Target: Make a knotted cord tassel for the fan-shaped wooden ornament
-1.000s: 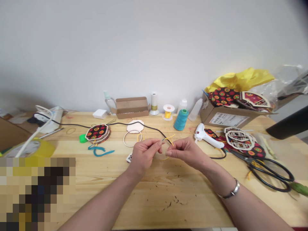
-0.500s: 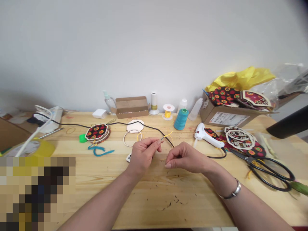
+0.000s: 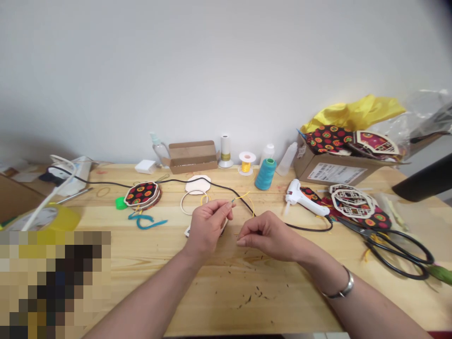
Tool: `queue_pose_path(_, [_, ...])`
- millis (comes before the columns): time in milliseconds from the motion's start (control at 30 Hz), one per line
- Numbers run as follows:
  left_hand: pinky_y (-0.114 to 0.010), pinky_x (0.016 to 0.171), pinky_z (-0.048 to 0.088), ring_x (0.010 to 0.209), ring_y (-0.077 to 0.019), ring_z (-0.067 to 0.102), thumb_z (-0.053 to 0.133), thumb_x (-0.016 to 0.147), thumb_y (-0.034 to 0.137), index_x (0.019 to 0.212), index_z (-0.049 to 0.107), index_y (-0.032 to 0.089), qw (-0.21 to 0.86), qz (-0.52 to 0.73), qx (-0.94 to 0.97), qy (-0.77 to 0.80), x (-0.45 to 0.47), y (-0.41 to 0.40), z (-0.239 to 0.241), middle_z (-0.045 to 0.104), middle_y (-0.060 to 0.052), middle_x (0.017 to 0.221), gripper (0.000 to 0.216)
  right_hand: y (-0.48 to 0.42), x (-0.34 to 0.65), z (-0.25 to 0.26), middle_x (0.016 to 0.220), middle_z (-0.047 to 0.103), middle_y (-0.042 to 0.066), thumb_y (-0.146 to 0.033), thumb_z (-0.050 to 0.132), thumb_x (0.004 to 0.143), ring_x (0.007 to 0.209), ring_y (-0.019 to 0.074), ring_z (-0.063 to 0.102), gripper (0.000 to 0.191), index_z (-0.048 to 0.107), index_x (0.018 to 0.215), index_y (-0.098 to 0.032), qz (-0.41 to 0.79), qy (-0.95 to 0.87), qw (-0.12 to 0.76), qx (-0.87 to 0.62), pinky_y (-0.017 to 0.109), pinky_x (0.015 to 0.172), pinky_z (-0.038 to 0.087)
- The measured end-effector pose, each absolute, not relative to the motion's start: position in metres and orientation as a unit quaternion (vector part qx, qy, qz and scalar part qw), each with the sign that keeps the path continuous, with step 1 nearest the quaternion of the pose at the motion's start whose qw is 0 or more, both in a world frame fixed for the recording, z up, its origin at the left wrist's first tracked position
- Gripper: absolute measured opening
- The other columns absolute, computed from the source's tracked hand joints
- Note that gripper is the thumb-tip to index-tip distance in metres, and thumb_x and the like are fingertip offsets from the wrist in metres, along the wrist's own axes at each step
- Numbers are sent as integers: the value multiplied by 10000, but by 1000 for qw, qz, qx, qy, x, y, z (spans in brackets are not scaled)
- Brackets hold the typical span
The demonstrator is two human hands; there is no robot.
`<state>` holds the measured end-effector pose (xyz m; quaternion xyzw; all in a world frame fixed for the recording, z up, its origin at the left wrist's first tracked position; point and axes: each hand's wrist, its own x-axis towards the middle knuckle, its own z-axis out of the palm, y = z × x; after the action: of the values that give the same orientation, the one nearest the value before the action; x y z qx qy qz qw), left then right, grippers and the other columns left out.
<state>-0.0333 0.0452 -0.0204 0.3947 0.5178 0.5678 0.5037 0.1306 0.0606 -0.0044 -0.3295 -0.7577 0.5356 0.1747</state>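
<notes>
Between the thumb and index finger of my left hand (image 3: 208,223) a thin yellow cord (image 3: 243,196) is pinched, with a bit of blue at the fingertips. The cord sticks out to the right and a strand curves down toward my right hand (image 3: 266,235). That hand's fingers are closed in a pinch, and a fine yellow strand shows by their tips. Partly hidden beneath my left hand lies a small patterned piece (image 3: 187,231). Just behind it is a thin pale ring (image 3: 182,205), near a white scalloped plate (image 3: 198,184).
A white glue gun (image 3: 306,199) and black scissors (image 3: 395,247) lie to the right. Behind stand a blue thread cone (image 3: 265,175), a yellow cord spool (image 3: 246,165) and a filled cardboard box (image 3: 326,174). Patterned pieces (image 3: 141,194) are stacked left, beside a blue cord (image 3: 150,223).
Both hands have shifted slightly left, the right one a little downward as well. The yellow cord stays in the left pinch.
</notes>
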Motion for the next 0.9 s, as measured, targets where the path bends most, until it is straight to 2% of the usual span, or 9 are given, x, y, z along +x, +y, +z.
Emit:
queue_pose_path(167, [-197,397,227,406,-49,309,656,735,321,582,617,149,503,560,393,529,-33,46,-22,477,37,479,233,53,128,-2,525,408,-62,-310,546,849,513,61,335,272,596,642,-142,469,-800,186,-324,187,489,290])
queue_pose_path(367, [-185,383,214,391,-47,290,665,724,318,563,608,145,492,553,389,547,-34,47,-24,417,58,415,243,50,125,-4,571,539,-45,-270,530,863,534,62,424,242,612,672,-147,386,-854,173,-302,186,536,313])
queue_pose_path(500, [-181,372,161,374,-37,234,666,728,348,634,665,123,508,559,372,539,-36,50,-23,332,80,370,243,53,125,-6,602,611,-32,-259,531,857,540,68,474,209,645,711,-162,337,-865,173,-330,189,538,313])
queue_pose_path(600, [-177,374,134,375,-16,218,697,703,318,678,686,96,567,569,334,493,-38,54,-22,406,62,411,223,56,125,-8,660,667,-17,-226,539,842,569,79,523,174,665,733,-174,316,-869,166,-344,192,554,323])
queue_pose_path(733, [-173,374,135,378,5,246,717,676,280,691,666,101,602,574,309,461,-39,56,-23,566,3,590,186,58,126,-11,674,687,-6,-210,550,826,579,86,547,161,669,723,-175,304,-867,164,-359,196,564,332])
queue_pose_path(900, [-169,382,132,384,5,253,717,669,261,715,666,99,602,581,303,456,-39,54,-21,507,32,557,176,63,129,-13,661,685,0,-210,540,829,575,91,542,176,681,727,-184,292,-861,170,-381,203,563,332])
